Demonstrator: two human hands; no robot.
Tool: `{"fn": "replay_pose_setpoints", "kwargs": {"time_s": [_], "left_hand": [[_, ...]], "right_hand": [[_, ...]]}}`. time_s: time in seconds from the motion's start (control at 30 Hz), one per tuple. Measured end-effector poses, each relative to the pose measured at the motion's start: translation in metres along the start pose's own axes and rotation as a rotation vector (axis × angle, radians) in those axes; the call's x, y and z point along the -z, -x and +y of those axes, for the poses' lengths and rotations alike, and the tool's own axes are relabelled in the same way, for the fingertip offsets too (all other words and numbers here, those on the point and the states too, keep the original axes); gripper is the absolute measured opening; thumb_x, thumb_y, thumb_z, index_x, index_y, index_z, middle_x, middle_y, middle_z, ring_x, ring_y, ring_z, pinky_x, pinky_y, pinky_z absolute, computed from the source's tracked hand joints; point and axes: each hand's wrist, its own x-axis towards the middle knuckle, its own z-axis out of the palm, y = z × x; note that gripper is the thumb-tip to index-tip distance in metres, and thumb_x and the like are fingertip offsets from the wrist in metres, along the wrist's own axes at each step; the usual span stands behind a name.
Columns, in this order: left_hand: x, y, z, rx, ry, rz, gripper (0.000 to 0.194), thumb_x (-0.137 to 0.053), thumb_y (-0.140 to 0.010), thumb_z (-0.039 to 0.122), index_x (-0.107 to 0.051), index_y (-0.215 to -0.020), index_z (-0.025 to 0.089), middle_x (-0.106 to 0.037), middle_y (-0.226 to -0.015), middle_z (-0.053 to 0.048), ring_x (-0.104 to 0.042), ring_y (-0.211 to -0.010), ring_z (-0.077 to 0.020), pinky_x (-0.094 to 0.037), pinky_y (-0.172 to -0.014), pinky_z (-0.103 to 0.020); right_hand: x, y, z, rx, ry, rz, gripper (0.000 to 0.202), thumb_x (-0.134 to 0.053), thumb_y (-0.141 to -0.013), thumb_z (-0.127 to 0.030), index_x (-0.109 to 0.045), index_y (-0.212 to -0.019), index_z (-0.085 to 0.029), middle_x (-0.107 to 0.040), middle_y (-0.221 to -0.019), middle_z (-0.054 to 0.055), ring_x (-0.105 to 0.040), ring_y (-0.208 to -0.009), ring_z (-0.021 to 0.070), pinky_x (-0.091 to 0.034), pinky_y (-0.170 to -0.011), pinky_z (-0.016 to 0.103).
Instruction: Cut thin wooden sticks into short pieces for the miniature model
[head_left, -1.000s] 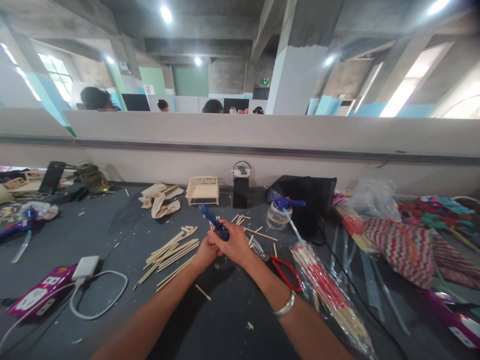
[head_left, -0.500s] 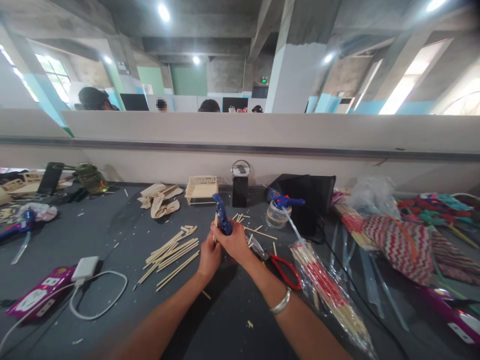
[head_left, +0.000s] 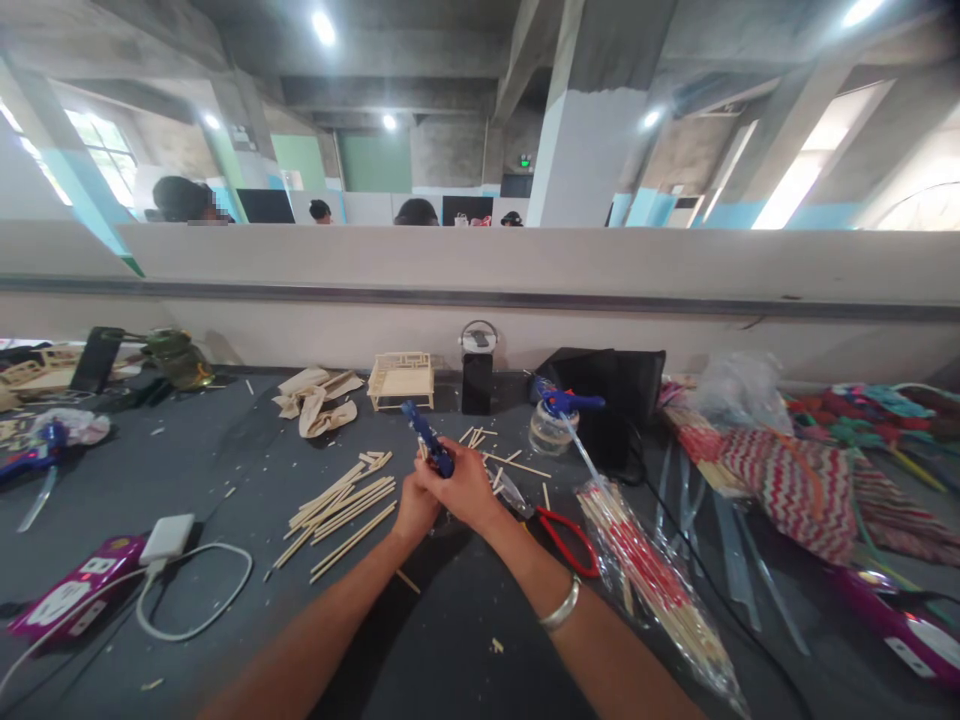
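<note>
My right hand (head_left: pixel 469 488) is closed around a dark blue hand tool (head_left: pixel 427 438), whose upper end tilts to the left; its exact kind is hard to make out. My left hand (head_left: pixel 415 505) is closed against it, touching the right fingers. A pale wooden stick (head_left: pixel 422 452) shows at the left fingertips beside the tool, and most of it is hidden. Left of my hands lies a loose pile of wooden sticks (head_left: pixel 352 510). Just right of my wrist are red-handled pliers (head_left: pixel 568 540) and short stick pieces (head_left: pixel 516 462).
Behind my hands stand a small wooden stick model (head_left: pixel 401 382) and a phone (head_left: pixel 477 384). A blue glue gun (head_left: pixel 566 402) rests on a glass jar (head_left: pixel 551 432). Bagged sticks (head_left: pixel 649 560) lie right; a purple power strip (head_left: pixel 79 590) and white cable lie left.
The blue tool has tilted and shifted to the left and slightly down, with both hands still closed together. The sticks and other things on the table stay as they were.
</note>
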Motion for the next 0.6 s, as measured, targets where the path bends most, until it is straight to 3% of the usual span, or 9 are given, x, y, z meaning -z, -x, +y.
{"fn": "replay_pose_setpoints", "kwargs": {"time_s": [0.1, 0.23, 0.33, 0.6], "left_hand": [[0.006, 0.007, 0.004, 0.003, -0.079, -0.036, 0.020, -0.066, -0.067, 0.030, -0.057, -0.062, 0.014, -0.052, -0.049, 0.004, -0.043, -0.045, -0.0081, -0.037, -0.045, -0.020], [0.014, 0.022, 0.015, -0.065, -0.203, -0.045, 0.023, -0.060, -0.076, 0.030, -0.062, -0.094, 0.015, -0.065, -0.082, -0.001, -0.055, -0.072, -0.0134, -0.046, -0.066, -0.024], [0.015, 0.032, 0.022, -0.116, -0.291, -0.061, 0.025, -0.050, -0.084, 0.034, -0.059, -0.101, 0.016, -0.065, -0.088, -0.003, -0.057, -0.080, -0.0161, -0.047, -0.075, -0.029], [0.010, 0.025, 0.012, -0.109, -0.138, -0.081, 0.036, -0.053, -0.084, 0.043, -0.059, -0.111, 0.019, -0.064, -0.110, -0.007, -0.054, -0.107, -0.0214, -0.042, -0.092, -0.033]], "right_hand": [[-0.003, 0.000, 0.004, -0.041, -0.036, 0.065, 0.015, -0.056, -0.079, -0.032, -0.065, -0.079, -0.020, -0.066, -0.068, -0.001, -0.061, -0.061, 0.0152, -0.047, -0.061, 0.024], [-0.004, 0.001, 0.008, -0.049, -0.100, 0.068, 0.015, -0.057, -0.080, -0.033, -0.064, -0.078, -0.019, -0.066, -0.068, -0.001, -0.061, -0.062, 0.0147, -0.047, -0.061, 0.023], [-0.005, 0.002, 0.010, -0.055, -0.099, 0.077, 0.016, -0.057, -0.080, -0.033, -0.064, -0.078, -0.019, -0.065, -0.067, -0.001, -0.059, -0.060, 0.0140, -0.047, -0.060, 0.023], [-0.009, 0.001, 0.010, -0.057, -0.102, 0.104, 0.012, -0.058, -0.079, -0.030, -0.064, -0.080, -0.020, -0.068, -0.073, 0.000, -0.064, -0.067, 0.0167, -0.049, -0.066, 0.026]]}}
